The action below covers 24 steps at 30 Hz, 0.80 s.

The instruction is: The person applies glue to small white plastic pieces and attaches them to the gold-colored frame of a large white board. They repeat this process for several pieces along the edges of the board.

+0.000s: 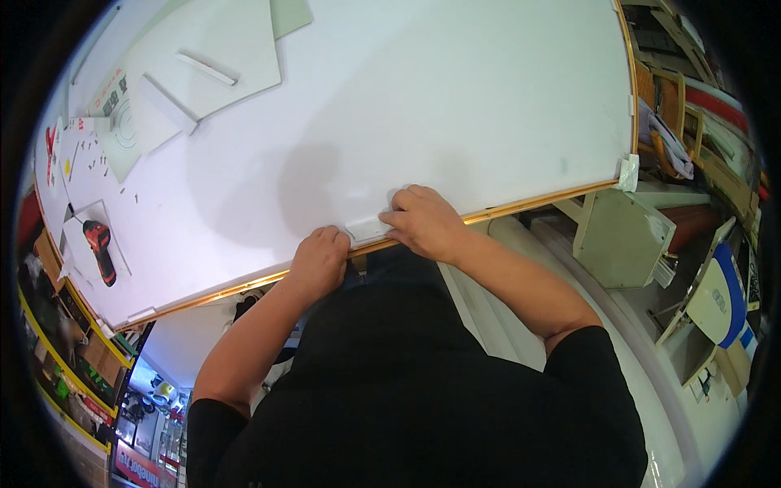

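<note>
A short white strip point(368, 230) lies along the near edge of a large white panel point(472, 106), just inside its gold-coloured edging point(521, 208). My right hand point(427, 224) is closed on the strip's right end, thumb and fingers bent around it. At the other end is my left hand point(323, 259), its fingers curled together over the panel's edge and against the strip. The undersides of both hands' grips are hidden.
On the panel's left lie a red and black cordless drill point(99, 250), scattered screws point(102, 154), a white bar point(207, 68) and pale sheets point(236, 49). White wrapping point(628, 172) covers the right corner. Beyond it stand a grey cabinet point(622, 240) and a blue-edged chair point(720, 297).
</note>
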Tool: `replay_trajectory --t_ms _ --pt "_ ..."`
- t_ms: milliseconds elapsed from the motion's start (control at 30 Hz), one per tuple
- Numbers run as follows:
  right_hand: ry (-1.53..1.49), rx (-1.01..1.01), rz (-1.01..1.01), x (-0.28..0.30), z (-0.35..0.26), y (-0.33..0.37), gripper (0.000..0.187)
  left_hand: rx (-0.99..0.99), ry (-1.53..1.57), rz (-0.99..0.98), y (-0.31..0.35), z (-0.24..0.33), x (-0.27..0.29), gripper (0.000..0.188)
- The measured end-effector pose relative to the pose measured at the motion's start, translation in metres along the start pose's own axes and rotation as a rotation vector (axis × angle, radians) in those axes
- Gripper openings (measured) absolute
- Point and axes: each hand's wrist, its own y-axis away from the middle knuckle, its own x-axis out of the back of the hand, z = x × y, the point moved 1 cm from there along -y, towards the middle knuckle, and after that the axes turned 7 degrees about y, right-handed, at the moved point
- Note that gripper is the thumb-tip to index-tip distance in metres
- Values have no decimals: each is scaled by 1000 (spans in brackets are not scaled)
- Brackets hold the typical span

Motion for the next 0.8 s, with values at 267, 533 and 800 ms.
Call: replay_trajectory --t_ms 267,533,800 --pt "-56 -145 -47 -2 -10 -7 25 -11 29 37 2 -4 -3 22" --pt "-61 -169 -234 -13 -13 -13 8 9 54 59 7 -8 -9 24" --pt "-3 -30 -155 -3 -25 0 24 88 103 104 8 -1 -6 32"
